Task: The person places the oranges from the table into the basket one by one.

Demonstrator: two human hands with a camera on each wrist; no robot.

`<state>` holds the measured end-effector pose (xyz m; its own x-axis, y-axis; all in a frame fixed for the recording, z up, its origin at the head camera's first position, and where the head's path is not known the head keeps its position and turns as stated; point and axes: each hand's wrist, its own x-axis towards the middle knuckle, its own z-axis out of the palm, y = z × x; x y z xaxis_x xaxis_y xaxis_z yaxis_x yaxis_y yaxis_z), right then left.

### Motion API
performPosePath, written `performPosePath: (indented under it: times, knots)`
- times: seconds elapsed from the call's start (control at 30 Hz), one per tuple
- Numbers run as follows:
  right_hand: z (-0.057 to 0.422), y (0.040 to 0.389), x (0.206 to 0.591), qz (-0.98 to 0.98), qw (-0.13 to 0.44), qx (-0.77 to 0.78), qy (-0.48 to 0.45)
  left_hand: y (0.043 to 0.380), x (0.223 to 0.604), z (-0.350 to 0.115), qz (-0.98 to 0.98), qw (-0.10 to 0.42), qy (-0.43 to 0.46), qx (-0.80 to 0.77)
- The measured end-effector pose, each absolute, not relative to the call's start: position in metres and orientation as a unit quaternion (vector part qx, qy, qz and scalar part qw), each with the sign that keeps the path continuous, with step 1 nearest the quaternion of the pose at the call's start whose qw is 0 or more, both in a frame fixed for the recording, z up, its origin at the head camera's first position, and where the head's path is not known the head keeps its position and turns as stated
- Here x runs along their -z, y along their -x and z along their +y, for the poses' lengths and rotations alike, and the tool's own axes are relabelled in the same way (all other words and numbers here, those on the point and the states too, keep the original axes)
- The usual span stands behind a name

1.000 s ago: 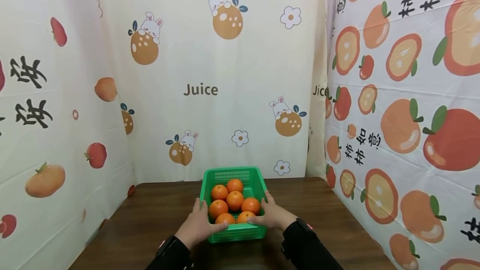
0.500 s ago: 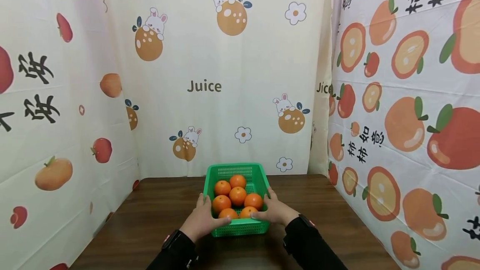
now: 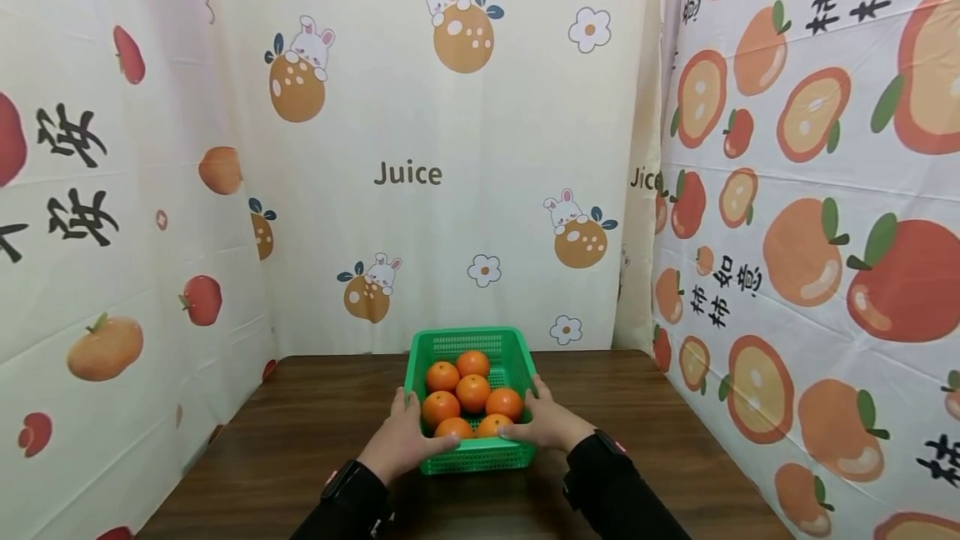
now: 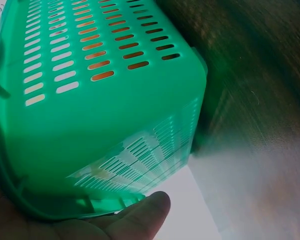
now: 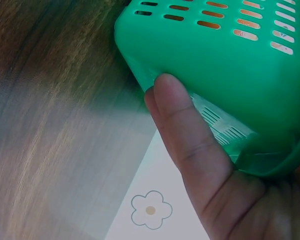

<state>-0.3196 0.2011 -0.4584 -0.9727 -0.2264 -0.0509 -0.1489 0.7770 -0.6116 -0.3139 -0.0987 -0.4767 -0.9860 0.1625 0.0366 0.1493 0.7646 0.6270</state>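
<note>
Green basket [image 3: 468, 461] of oranges [image 3: 472, 392], long axis fore-aft, gripped between left hand [image 3: 401, 444] & right hand [image 3: 543, 423], both equally near.

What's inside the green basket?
The green basket holds six oranges, seen from the head view. The left hand and right hand grip its sides. Whatever lies beneath the oranges is hidden.

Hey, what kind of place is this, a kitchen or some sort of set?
Likely a staged booth, not a kitchen: printed fruit curtains wall in a bare wooden table, where both hands grip a green basket of oranges.
</note>
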Motion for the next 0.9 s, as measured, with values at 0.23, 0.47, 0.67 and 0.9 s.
performPosePath:
  times: [0.23, 0.47, 0.67, 0.9]
  knots:
    - [0.205, 0.322, 0.457, 0.946, 0.055, 0.304, 0.096, 0.315, 0.475, -0.092, 0.936, 0.010, -0.089, -0.340]
    - [0.206, 0.325, 0.461, 0.940, 0.066, 0.321, 0.091, 0.317, 0.478, -0.094, 0.936, 0.014, -0.089, -0.339]
    - [0.209, 0.332, 0.443, 0.956, 0.084, 0.267, 0.086, 0.328, 0.468, -0.096, 0.952, 0.023, -0.101, -0.289]
    - [0.207, 0.353, 0.384, 0.986, 0.011, 0.152, 0.074, 0.363, 0.415, -0.114, 0.973, -0.044, -0.148, -0.172]
